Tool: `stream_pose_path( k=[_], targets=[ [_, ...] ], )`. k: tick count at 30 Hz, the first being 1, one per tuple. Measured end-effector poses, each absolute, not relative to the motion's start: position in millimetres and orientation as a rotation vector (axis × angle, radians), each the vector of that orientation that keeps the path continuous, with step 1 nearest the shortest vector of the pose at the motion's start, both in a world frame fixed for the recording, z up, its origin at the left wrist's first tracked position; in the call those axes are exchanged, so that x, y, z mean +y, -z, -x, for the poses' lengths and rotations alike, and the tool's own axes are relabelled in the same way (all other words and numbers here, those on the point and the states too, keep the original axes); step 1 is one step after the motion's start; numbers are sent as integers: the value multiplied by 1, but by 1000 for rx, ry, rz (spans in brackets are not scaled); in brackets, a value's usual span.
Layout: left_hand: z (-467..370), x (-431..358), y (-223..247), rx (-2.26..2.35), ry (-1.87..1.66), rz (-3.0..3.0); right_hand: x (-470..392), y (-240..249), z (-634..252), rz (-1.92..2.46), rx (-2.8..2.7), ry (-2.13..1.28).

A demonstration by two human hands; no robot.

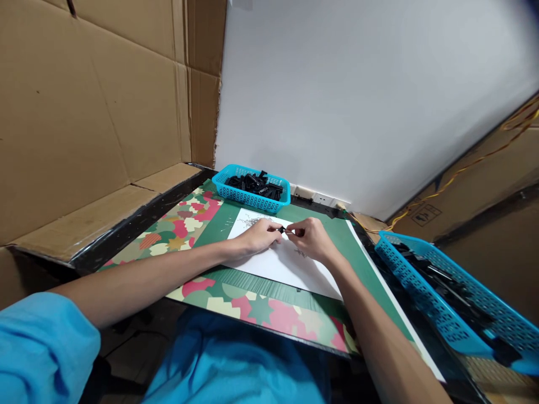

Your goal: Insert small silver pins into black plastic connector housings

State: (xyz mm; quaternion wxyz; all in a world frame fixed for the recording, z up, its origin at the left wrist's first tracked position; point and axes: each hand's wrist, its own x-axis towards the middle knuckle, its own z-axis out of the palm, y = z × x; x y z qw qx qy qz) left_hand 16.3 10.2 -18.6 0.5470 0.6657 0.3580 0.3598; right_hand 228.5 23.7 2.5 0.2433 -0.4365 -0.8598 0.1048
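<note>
Over a white sheet, my left hand pinches a small black part between its fingertips. Close beside it on the right, my right hand is closed on a thin metal piece that meets the black part. A pile of small silvery pieces lies on the sheet behind my left hand. Several more lie on the sheet beside my right hand, partly in shadow. The exact shape of the held pieces is too small to tell.
At the back, a blue basket holds many black parts. Another blue basket with long black parts stands at the right. The green, patterned mat covers the table. Cardboard walls the left side; power sockets line the back wall.
</note>
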Motion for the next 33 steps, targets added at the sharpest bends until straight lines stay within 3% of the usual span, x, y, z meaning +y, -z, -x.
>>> stream_pose_path(
  k=[33],
  targets=[
    [-13, 7, 14, 745, -817, -1152, 35, 5, -227, 1250, -2062, -391]
  ],
)
